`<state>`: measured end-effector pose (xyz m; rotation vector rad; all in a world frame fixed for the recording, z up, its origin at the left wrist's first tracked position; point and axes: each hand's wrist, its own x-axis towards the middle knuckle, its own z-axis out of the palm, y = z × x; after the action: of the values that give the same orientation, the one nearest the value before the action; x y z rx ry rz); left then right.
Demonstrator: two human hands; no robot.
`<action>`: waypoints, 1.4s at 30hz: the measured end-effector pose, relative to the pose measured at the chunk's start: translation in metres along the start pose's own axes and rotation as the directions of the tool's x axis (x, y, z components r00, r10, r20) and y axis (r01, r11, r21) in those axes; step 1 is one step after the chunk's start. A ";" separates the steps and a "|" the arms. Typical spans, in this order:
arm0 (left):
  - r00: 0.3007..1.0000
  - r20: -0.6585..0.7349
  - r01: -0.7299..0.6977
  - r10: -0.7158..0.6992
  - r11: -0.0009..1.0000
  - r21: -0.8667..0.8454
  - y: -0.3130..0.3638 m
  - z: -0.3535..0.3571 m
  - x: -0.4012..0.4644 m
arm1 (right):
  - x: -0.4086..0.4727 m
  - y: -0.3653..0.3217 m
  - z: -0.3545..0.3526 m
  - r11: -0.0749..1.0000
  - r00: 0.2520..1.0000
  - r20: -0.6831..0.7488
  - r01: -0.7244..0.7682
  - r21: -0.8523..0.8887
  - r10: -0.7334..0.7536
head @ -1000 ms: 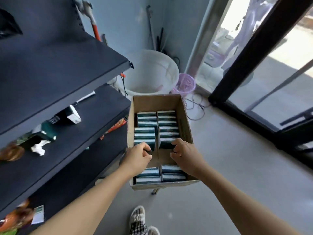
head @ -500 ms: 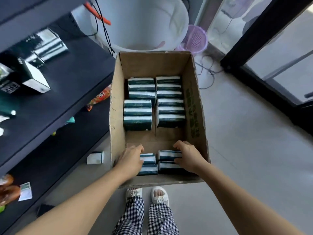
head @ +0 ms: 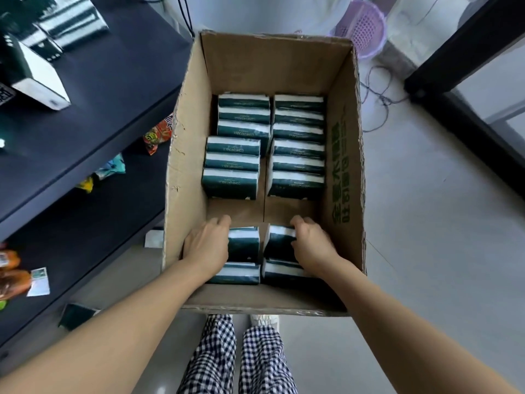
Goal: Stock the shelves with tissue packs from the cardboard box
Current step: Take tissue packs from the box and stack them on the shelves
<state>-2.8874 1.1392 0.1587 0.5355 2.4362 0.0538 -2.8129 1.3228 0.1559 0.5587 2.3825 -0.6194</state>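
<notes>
Beside cardboard box (head: 186,166): dark shelves (head: 93,109), snack packets (head: 157,133), purple basket (head: 362,27).

Daylight is admitted from the upper right, where the floor (head: 426,223) is washed pale. The shelves (head: 85,115) are left dim. Wide-angle bending and motion blur are seen at the edges.

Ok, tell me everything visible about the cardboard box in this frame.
The box is plain brown corrugated cardboard, open at the top, with worn, dented rims and green print on its right inner wall. It stands upright beside the dark shelves, above the person's feet. Dark green tissue packs fill two rows at the far end, a bare strip of bottom shows mid-box, and more packs lie at the near end. The left hand and right hand reach inside, each gripping a near pack.
</notes>
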 end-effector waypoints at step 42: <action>0.747 -0.498 -0.136 -0.440 0.631 -0.764 -0.087 -0.312 -0.285 | -0.211 -0.227 -0.285 0.803 0.713 -0.442 0.596 -0.029 -0.545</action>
<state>-2.9008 0.9771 0.5584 -0.1679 2.7435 1.3731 -2.9057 1.2472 0.5595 -0.0436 2.9844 -0.9913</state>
